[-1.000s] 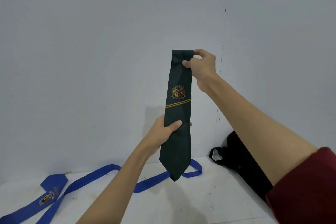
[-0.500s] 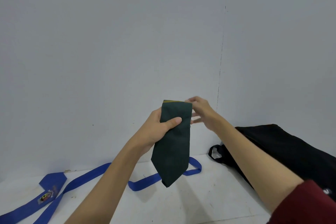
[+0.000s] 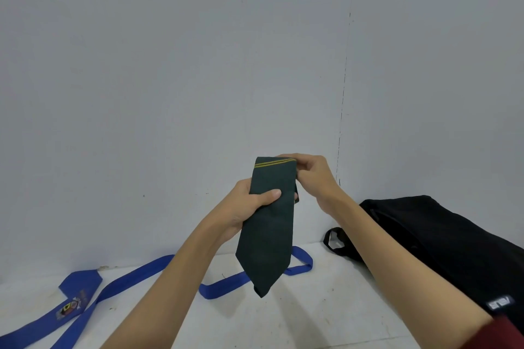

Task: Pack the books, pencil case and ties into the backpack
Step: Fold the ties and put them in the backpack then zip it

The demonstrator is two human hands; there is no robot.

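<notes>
At the far left a blue tie point(image 3: 82, 296) lies flat on the white bench point(image 3: 312, 320), its wide end with a small crest near the left edge. Its narrow band runs rightward across the bench, passes behind the raised forearm, and loops back just below the wall.

Moving right, the left hand point(image 3: 249, 204) is held up above the bench and grips a dark green tie point(image 3: 269, 224) from its left edge, thumb pressed across the front of the cloth and fingers curled behind it. The green tie is folded over at the top, where two thin yellow stripes run along the fold, and its pointed tip hangs down in the air in front of the blue band, clear of the bench.

The right hand point(image 3: 312, 176) sits at the tie's upper right corner, fingers curled and pinching the folded edge. A dark red sleeve point(image 3: 507, 334) shows at the lower right corner.

At the far right a black backpack point(image 3: 442, 238) lies on the bench against the wall, a carry loop at its left end and a small white label near the lower right.
</notes>
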